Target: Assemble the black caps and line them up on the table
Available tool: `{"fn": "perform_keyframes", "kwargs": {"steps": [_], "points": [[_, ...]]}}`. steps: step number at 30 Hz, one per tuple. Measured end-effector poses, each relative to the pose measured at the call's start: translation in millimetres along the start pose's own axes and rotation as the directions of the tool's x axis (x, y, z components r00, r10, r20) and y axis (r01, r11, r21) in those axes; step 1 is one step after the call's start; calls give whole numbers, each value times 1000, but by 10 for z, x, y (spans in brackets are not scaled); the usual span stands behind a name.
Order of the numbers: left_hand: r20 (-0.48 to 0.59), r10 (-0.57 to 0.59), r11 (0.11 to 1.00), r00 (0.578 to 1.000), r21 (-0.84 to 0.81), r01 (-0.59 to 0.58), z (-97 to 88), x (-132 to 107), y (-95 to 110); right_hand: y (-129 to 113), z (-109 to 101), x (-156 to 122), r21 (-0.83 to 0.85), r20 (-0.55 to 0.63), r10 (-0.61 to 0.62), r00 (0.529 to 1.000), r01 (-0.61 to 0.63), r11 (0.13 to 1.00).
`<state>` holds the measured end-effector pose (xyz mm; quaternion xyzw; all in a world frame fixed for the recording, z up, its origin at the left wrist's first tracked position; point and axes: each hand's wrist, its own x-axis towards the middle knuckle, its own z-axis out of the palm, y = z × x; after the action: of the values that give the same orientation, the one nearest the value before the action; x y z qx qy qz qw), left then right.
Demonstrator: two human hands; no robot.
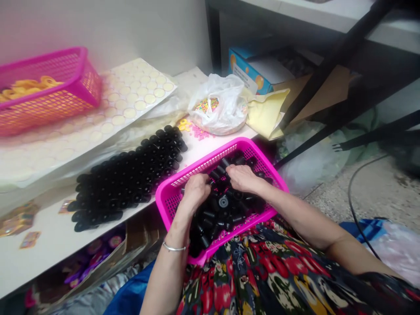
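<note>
A bright pink plastic basket (163,205) rests on my lap against the table edge, holding many loose black plastic cylinders (223,201). Both my hands are inside it. My left hand (197,190), with a silver bangle on the wrist, is closed among the cylinders on the left; its fingertips are hidden, so what it grips does not show. My right hand (242,177) has its fingers curled around a black cylinder near the far wall of the basket. To the left on the table, a packed block of standing black cylinders (127,175) forms neat rows.
Behind are a white plastic bag (218,103) of tiny coloured beads, scattered pink pieces (201,132) and a yellow packet (267,113). A second pink basket (88,83) holds yellow rings on a sticker sheet (131,94). Black metal legs (328,78) stand at right.
</note>
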<state>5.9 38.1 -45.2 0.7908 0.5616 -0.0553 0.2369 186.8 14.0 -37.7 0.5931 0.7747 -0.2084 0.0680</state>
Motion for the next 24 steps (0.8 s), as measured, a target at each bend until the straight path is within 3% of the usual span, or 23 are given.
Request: {"fn": "perform_keyframes", "kwargs": {"steps": [3, 8, 12, 15, 18, 22, 24], "points": [[-65, 42, 999, 997, -7, -43, 22, 46, 72, 22, -1, -3, 28, 15, -35, 999, 34, 999], [-84, 263, 960, 961, 120, -252, 75, 113, 181, -15, 23, 19, 79, 15, -48, 999, 47, 996], [-82, 263, 957, 961, 152, -249, 118, 106, 148, 28, 33, 4, 149, -6, -76, 997, 76, 986], [-180, 255, 966, 950, 20, -256, 126, 63, 144, 114, 51, -46, 204, -46, -72, 996, 80, 976], [-264, 250, 914, 932, -253, -317, 126, 12, 210, 187, 91, -85, 362, -125, -39, 991, 82, 929], [-189, 199, 818, 961, -508, -270, 165, -7, 343, 195, 157, -80, 689, -163, 36, 986, 88, 719], [-173, 173, 820, 970, -520, -239, 202, 6, 378, 156, 156, -81, 683, -148, 44, 988, 70, 727]]}}
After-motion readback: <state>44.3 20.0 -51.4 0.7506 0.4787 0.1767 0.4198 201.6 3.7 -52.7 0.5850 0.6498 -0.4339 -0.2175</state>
